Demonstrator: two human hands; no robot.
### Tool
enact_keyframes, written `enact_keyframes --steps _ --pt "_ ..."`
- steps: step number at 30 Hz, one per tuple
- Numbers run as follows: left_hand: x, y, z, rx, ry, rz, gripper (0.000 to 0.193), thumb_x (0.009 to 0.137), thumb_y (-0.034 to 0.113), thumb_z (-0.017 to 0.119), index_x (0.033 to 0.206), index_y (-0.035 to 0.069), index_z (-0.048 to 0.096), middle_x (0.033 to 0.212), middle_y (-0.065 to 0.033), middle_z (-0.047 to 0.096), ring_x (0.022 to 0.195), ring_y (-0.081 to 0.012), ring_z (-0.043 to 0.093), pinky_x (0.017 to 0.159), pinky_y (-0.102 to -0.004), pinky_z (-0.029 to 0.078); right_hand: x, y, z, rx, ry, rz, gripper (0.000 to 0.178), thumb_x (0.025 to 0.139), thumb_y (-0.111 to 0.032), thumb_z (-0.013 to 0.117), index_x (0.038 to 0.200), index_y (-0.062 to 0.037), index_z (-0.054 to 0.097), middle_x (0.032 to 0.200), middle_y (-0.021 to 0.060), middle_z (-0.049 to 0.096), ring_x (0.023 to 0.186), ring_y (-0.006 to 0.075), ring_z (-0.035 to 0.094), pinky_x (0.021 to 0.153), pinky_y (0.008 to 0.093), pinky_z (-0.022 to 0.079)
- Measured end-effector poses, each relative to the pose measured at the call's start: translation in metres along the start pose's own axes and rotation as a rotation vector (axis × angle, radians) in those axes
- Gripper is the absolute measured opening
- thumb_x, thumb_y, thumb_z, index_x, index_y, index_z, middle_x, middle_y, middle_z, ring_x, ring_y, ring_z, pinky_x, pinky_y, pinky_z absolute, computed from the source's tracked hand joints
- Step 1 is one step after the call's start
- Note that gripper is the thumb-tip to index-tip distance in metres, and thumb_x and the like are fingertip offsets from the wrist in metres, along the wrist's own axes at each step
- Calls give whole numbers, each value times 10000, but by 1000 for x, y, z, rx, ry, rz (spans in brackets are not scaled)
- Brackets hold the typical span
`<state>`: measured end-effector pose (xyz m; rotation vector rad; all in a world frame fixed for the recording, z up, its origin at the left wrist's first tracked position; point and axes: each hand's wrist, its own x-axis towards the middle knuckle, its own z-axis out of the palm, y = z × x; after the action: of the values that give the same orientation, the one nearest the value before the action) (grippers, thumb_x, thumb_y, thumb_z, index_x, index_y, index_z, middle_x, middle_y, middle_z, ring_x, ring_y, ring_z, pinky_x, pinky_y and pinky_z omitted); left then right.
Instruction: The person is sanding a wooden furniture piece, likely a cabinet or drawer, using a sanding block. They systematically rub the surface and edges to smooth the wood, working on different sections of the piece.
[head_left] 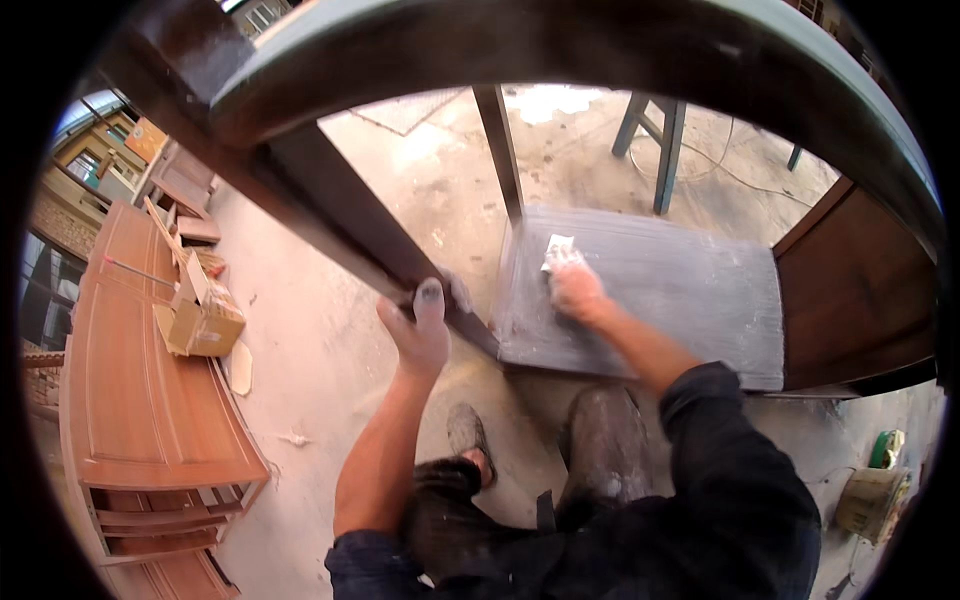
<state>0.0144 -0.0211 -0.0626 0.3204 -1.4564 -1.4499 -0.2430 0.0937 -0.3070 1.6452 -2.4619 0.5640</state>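
Observation:
A dark wooden furniture frame stands over and around my arms, its curved top rail (480, 50) crossing the upper view. My left hand (420, 325) is closed around a slanting dark post (350, 215), thumb on the near side and other fingers mostly hidden behind it. To the right lies a flat panel (680, 300), coated with pale grey dust. On its far left part my right hand (580, 290) presses a small folded white piece of sandpaper (559, 246), fingers bunched over it. A thinner upright (497, 145) meets the panel near its far left corner.
A reddish-brown panelled cabinet (165, 370) lies at the left, with an open cardboard box (205, 318) on it. A stool (665, 150) stands beyond the frame. A brown side panel (860, 290) closes the right end. A dirty bucket (870, 503) sits at lower right.

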Motion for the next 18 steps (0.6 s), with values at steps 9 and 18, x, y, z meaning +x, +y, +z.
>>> enact_keyframes --steps 9,18 --pt "-1 0 -1 -32 -29 78 154 957 113 602 887 -19 564 702 -56 593 604 -123 546 565 -266 460 -7 21 -28 45 127 4 324 881 -89 467 1110 69 632 1077 269 656 1056 394 622 965 459 474" --pt "-8 9 -12 20 10 28 218 941 183 660 894 -14 582 718 -39 612 613 -107 568 546 -252 448 -41 83 -84 228 -6 128 315 878 -83 485 1119 58 629 1089 285 636 1011 427 618 907 497 487"
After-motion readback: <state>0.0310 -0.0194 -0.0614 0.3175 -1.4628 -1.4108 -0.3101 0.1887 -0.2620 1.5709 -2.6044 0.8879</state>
